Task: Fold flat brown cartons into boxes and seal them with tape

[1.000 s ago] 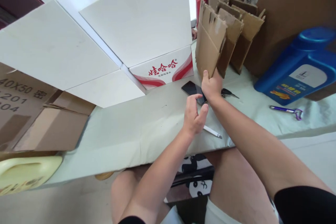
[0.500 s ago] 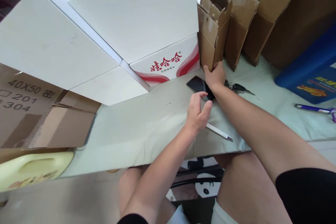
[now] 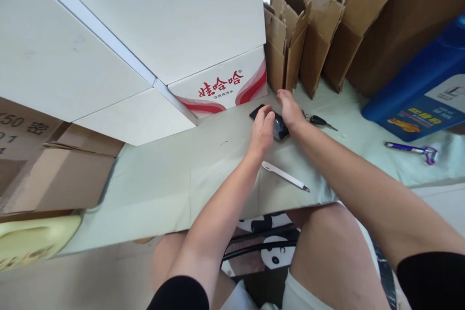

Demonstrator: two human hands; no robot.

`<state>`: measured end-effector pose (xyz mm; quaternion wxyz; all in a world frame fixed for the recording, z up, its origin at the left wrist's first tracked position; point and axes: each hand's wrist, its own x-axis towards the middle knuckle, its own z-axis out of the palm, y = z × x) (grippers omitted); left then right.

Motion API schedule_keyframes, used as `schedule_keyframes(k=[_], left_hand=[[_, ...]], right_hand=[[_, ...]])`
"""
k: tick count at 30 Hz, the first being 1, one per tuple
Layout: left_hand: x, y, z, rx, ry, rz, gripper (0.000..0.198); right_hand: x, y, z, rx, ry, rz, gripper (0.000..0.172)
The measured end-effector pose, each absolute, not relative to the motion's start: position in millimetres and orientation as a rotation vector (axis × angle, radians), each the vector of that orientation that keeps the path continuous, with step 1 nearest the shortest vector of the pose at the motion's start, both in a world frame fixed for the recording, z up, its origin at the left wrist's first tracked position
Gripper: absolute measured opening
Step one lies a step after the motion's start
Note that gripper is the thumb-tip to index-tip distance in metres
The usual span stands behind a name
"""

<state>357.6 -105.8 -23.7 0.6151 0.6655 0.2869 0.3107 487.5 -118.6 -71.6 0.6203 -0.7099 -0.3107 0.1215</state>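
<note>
A black phone [image 3: 280,129] lies flat on the cloth-covered table, partly covered by my hands. Over its left part is my left hand [image 3: 262,130], fingers loosely bent; whether it touches the phone I cannot tell. My right hand [image 3: 289,110] is open at the phone's right side, its fingers stretched toward the foot of the nearest folded cardboard box [image 3: 286,43]. Just right of that hand lie some keys [image 3: 318,120], partly hidden by the wrist. A white utility knife [image 3: 285,176] rests closer to me, below both hands.
Tall white boxes [image 3: 174,14] stand at the back left, one with red lettering. More folded cardboard [image 3: 321,29] leans at the back right. A blue jug [image 3: 417,92] and a purple pen-like item [image 3: 407,147] are at right. Brown cartons [image 3: 80,174] and a yellow bottle [image 3: 43,237] are at left.
My right hand has drawn back slightly from the cardboard box's foot and its fingers have straightened. My left hand has moved forward over the phone, uncovering the knife. The view has shifted right.
</note>
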Motion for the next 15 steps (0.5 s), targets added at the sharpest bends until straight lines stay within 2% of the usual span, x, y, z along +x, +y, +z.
schedule_keyframes(k=[2, 4, 7, 11, 15], left_hand=[[348.9, -107.5, -26.0, 1.322, 0.699, 0.724, 0.019], [335.3, -106.7, -28.3, 1.126, 0.769, 0.751, 0.021], [302.8, -95.9, -30.4, 0.97, 0.912, 0.812, 0.028], [243.8, -66.4, -28.6, 0.879, 1.056, 0.894, 0.018], [178.9, -33.8, -24.1, 0.883, 1.151, 1.0, 0.019]], right_hand=[[453.3, -128.9, -66.7, -1.561, -0.776, 0.426, 0.072], [410.2, -138.3, -61.1, -1.512, -0.943, 0.56, 0.08], [348.0, -146.5, -53.4, -1.496, -1.109, 0.733, 0.079], [287.0, -141.7, -40.8, -1.513, -1.286, 0.906, 0.072], [228.1, -119.0, -31.0, -1.533, -1.402, 0.961, 0.072]])
